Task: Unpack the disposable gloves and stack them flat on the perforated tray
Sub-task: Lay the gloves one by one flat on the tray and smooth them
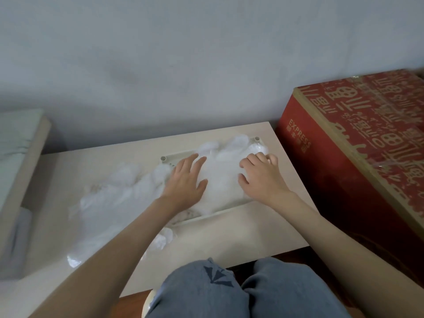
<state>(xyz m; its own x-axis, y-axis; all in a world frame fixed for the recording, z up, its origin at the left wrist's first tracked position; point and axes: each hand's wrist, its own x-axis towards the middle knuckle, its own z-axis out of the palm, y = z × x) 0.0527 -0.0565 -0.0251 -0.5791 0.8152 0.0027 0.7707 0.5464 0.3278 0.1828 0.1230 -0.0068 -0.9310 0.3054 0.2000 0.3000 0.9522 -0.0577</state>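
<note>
Desk [241, 232], perforated tray [220, 212] right of centre. The gloves [220, 173], thin white film, lie heaped on the tray. More loose gloves [110, 198] spill past the tray's left edge onto the desk.

Left grip [185, 177] released: fingers straight, palm flat on the heap. Right grip [259, 175] on the heap's far right, fingers bent; pinching film or only pressing, cannot tell.

Step, as I judge it: flattening. Sweep both palms outward from the centre to push air out and keep edges inside the rim. Then bring the left spill over. The film will likely slip and spring back.
</note>
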